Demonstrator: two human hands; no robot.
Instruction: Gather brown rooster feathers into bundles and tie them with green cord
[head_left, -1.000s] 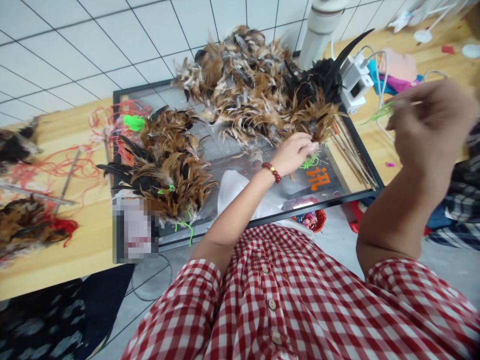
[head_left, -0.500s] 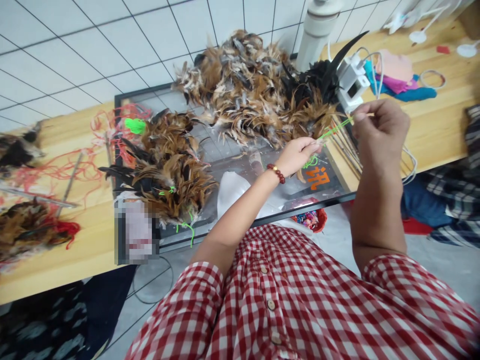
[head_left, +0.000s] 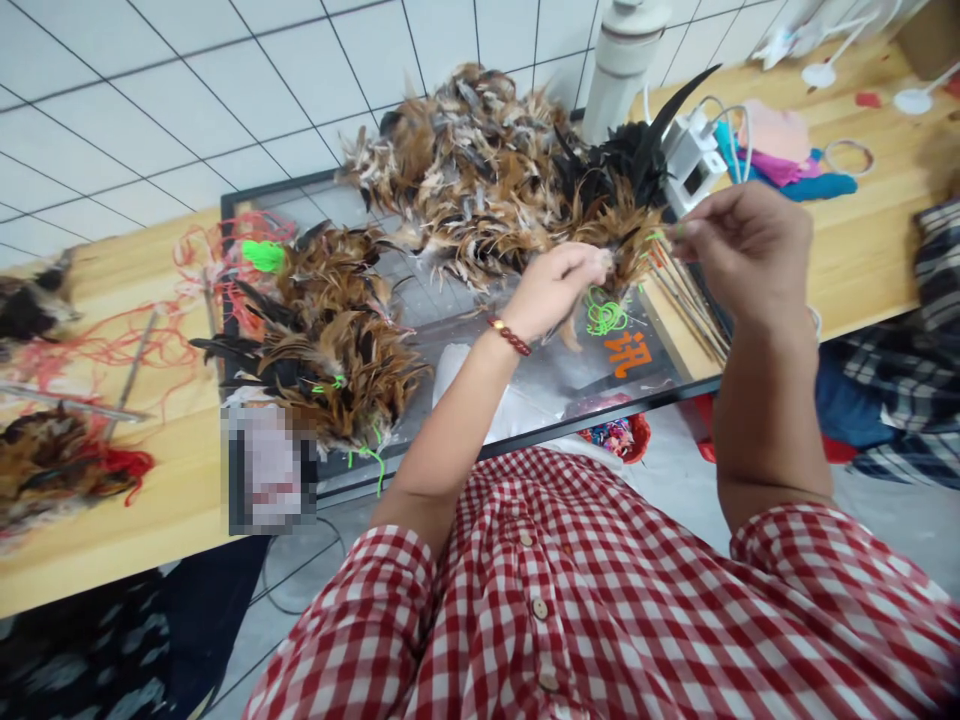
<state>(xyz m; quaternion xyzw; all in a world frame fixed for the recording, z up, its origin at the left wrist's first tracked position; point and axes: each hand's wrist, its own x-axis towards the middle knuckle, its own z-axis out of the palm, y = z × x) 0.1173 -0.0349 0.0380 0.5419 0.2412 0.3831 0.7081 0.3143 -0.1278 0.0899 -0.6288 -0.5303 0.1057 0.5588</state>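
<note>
My left hand [head_left: 559, 285], wearing a dark red bead bracelet [head_left: 510, 336], is closed in a pinch at the near edge of the large pile of brown feathers [head_left: 480, 170]. Something pale shows at its fingertips, too small and blurred to name. To the right, my right hand [head_left: 750, 250] pinches a green thread, of which only a short bit shows between thumb and finger. A loose tangle of bright green thread [head_left: 606, 315] lies below the left fingertips. More green strands show by the feathers between my hands.
A black-framed glass panel [head_left: 525, 425] lies under the feathers on the wooden table [head_left: 172, 480]. Thin sticks [head_left: 690, 305], a white charger [head_left: 690, 165] and a pale bottle [head_left: 622, 70] are at the right. A second feather bundle [head_left: 352, 350] and red thread [head_left: 97, 340] occupy the left.
My left hand has moved left and slightly up, away from the green strands that were stretched between both hands. The right hand has moved slightly left and remains pinched.
</note>
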